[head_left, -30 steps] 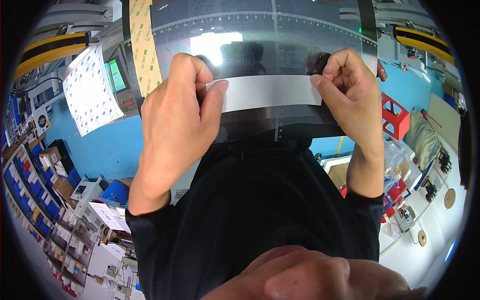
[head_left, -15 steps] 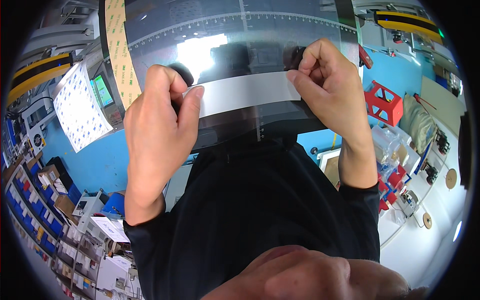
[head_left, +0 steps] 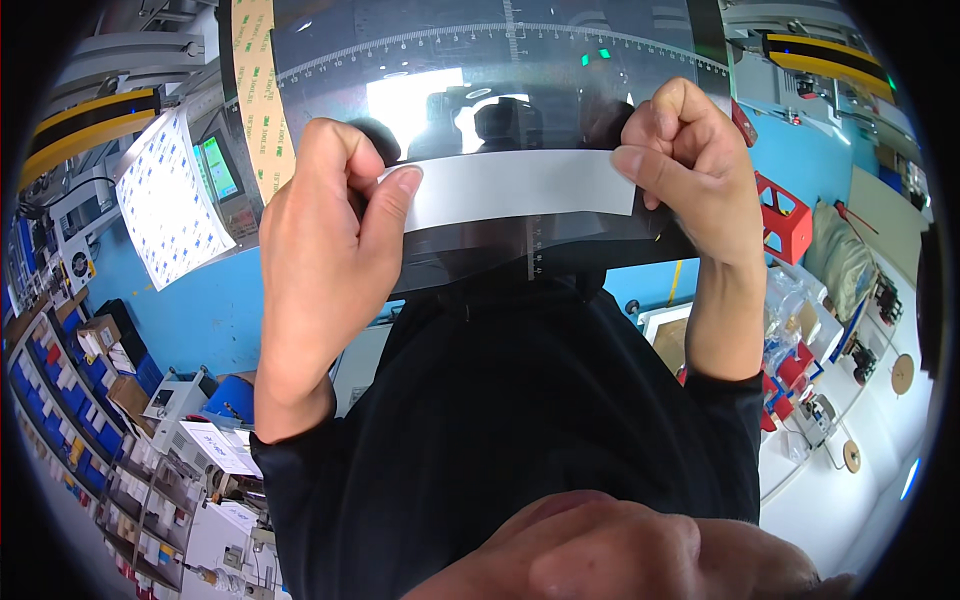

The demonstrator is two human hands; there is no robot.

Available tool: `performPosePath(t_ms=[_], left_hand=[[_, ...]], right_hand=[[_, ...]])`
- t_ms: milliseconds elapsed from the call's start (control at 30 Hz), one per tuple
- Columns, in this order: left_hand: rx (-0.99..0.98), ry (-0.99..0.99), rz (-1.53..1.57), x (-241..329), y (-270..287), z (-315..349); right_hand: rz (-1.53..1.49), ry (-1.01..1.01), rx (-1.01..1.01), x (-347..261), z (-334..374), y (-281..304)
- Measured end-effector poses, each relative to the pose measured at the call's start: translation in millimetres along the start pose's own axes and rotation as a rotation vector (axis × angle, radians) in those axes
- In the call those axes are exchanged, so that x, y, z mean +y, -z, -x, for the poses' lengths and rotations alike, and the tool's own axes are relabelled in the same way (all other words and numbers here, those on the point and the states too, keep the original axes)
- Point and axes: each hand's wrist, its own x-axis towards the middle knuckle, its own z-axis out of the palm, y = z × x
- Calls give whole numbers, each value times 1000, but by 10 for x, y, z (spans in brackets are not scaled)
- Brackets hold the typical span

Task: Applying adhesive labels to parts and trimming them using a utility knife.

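A white strip [head_left: 515, 187], like paper or film, stretches level across the front part of a glossy dark plate [head_left: 580, 100] with ruler marks. My left hand [head_left: 325, 225] pinches the strip's left end, thumb on top and the other fingers curled. At the opposite end my right hand [head_left: 695, 170] has its thumb pressed over the strip's upper corner, the fingers bent behind it. The undersides of both grips are hidden. Whether the strip touches the plate or hangs just over it, I cannot tell.
Printed tan tape [head_left: 257, 110] runs along the plate's left edge. Beyond it hang a blue-patterned white sheet [head_left: 170, 200] and a small green screen [head_left: 218, 168]. To the right stand a red bracket [head_left: 787, 218] and clear plastic bags [head_left: 785, 300]. Shelves with blue bins [head_left: 85, 400] fill the lower left.
The view has shifted slightly, so the surroundings sit further right. My right hand has moved a little outward from my left, showing more of the strip. Both hands keep their grip.
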Motion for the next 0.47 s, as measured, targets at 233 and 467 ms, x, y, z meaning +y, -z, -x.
performPosePath(t_ms=[233,467], left_hand=[[-4,-3,-2,1,13,18],[-60,-13,7,4,49,19]], right_hand=[[-44,113,-44,8,45,-21],[478,705,-370,-129,381,-272]])
